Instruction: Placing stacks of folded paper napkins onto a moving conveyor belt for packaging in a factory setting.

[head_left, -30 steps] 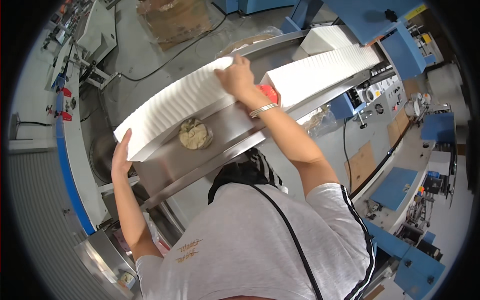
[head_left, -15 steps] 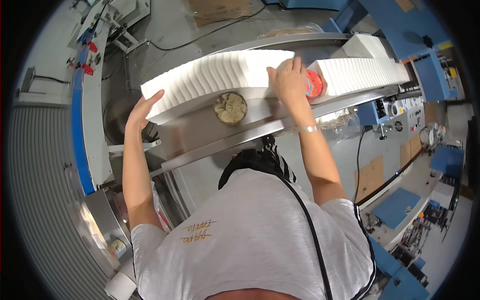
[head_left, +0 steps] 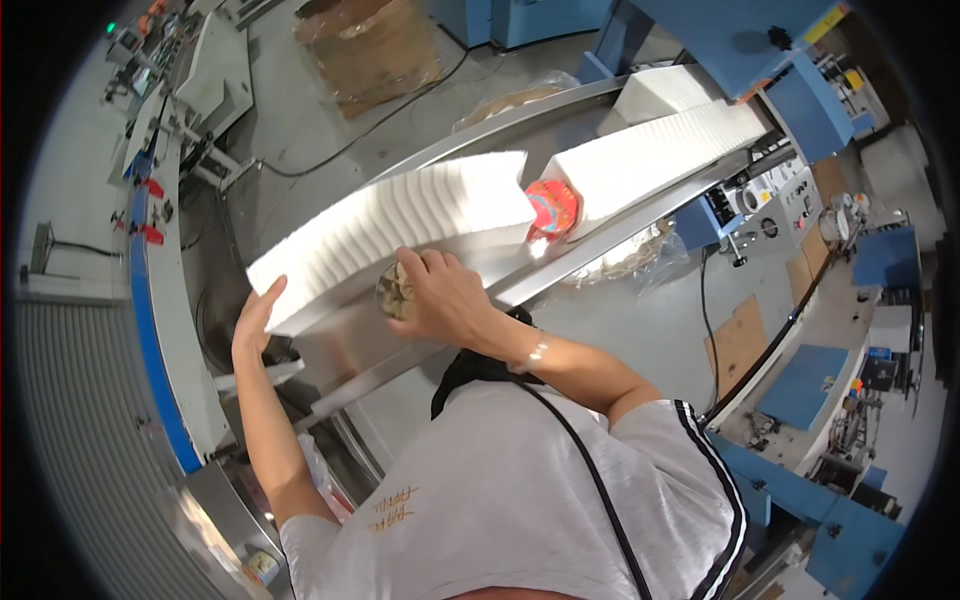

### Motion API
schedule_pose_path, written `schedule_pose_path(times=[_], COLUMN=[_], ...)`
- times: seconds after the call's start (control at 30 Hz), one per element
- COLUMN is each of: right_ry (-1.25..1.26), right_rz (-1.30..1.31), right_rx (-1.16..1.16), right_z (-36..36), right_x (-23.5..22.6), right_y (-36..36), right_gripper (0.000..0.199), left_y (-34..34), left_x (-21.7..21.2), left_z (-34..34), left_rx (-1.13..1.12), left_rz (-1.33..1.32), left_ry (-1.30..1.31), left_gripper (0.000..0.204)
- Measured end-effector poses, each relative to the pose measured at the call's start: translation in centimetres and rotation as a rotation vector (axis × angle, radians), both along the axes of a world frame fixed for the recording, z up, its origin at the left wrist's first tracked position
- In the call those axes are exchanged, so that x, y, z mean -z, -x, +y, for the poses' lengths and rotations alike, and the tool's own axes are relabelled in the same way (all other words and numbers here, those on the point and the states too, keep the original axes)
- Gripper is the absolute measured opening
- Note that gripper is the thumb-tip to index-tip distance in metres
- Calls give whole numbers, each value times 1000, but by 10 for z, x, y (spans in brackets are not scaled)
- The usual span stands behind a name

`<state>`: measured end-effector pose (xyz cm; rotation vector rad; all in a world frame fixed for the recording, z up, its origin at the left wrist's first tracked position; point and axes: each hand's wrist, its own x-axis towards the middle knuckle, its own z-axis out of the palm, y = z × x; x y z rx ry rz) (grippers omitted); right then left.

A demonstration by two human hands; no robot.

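A long stack of white paper sheets (head_left: pixel 400 225) lies on edge on a slanted steel trough (head_left: pixel 350 355). My left hand (head_left: pixel 256 318) is open and flat against the stack's left end. My right hand (head_left: pixel 445 298) reaches down in front of the stack, its fingers curled over a small round clear container with beige contents (head_left: pixel 393 292). A red round object (head_left: pixel 552 206) sits in the gap between this stack and a second white stack (head_left: pixel 655 158) further right on the trough.
A blue machine frame (head_left: pixel 730 30) stands at the far right end of the trough. A control panel with knobs (head_left: pixel 780 205) is below it. A wrapped brown pallet load (head_left: pixel 370 50) sits on the floor beyond. A blue-edged conveyor (head_left: pixel 160 330) runs along the left.
My right hand has left the stack's right end and come down onto the round container in front of it. My left hand stays on the left end. The view has swung.
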<state>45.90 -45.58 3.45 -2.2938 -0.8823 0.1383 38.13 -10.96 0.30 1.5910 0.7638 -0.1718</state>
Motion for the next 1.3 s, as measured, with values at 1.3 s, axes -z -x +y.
schedule_pose_path(times=[1.3], right_ry=[347], right_rz=[13], right_rx=[299], right_z=[-35], right_x=[17], right_y=[-136], right_gripper=[64], left_y=[7], left_x=[-20], left_z=[-20], left_rx=[-58], left_rz=[-80], left_ry=[51], left_gripper=[74])
